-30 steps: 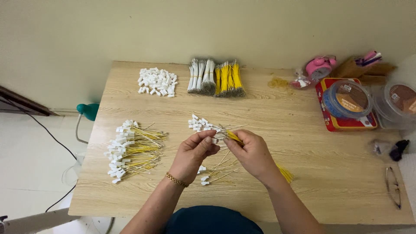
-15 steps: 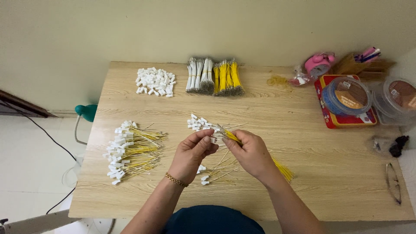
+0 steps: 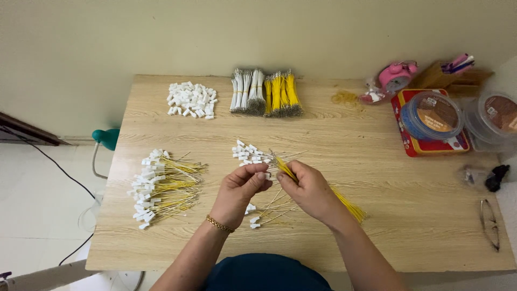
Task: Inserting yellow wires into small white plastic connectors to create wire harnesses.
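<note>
At the frame's centre, the right hand [image 3: 309,189] is clamped on a bundle of thin yellow wires [image 3: 344,202] trailing lower right; the left hand [image 3: 239,189] pinches a small white connector [image 3: 266,175] just above the wooden surface [image 3: 377,237].

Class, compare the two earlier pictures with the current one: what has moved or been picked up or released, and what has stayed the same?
Almost nothing has changed. The left hand and right hand remain together at the table's middle, the right hand still gripping the yellow wires; nothing was taken up or let go. The finished pile, loose white connectors, wire bundles and tubs all stayed put.
</note>
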